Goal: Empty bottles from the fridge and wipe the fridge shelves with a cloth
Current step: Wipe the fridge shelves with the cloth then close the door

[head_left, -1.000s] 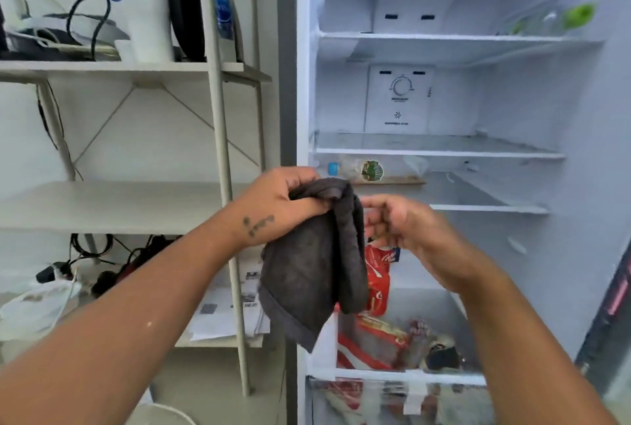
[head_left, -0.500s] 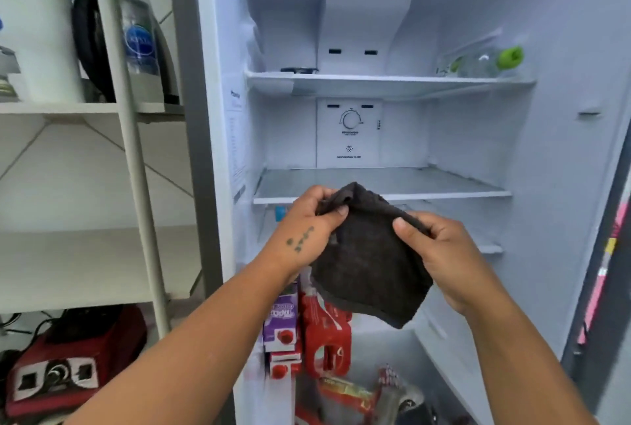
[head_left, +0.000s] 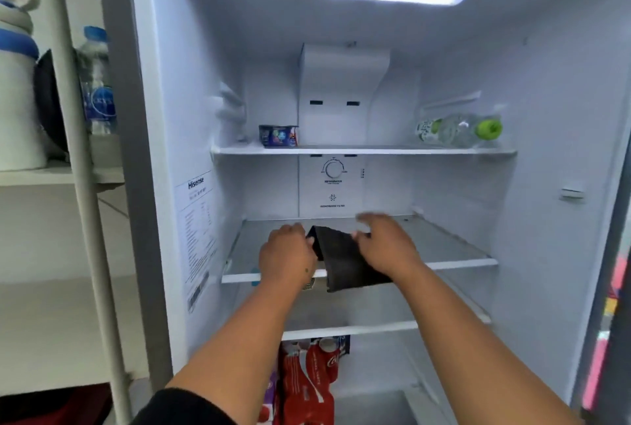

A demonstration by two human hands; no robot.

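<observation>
The fridge stands open in front of me. A dark grey cloth (head_left: pixel 345 259), folded, lies over the front edge of the middle glass shelf (head_left: pixel 454 247). My left hand (head_left: pixel 286 254) grips the cloth's left edge. My right hand (head_left: pixel 386 243) is over the cloth's right side, thumb pinching it, fingers stretched forward and blurred. On the top shelf (head_left: pixel 362 150) a clear bottle with a green cap (head_left: pixel 461 129) lies on its side at the right. A small dark tub (head_left: pixel 278 135) stands at the left of that shelf.
Red drink packs (head_left: pixel 307 380) stand low in the fridge under a third shelf (head_left: pixel 375 327). Left of the fridge is a white rack (head_left: pixel 85 179) carrying a water bottle (head_left: pixel 97 83) and a white jug (head_left: pixel 18 83). The fridge door edge (head_left: pixel 614 288) is at the right.
Both hands have carried the cloth forward from in front of the fridge onto the middle shelf. The view has tilted up and closer, showing the fridge light and top shelf.
</observation>
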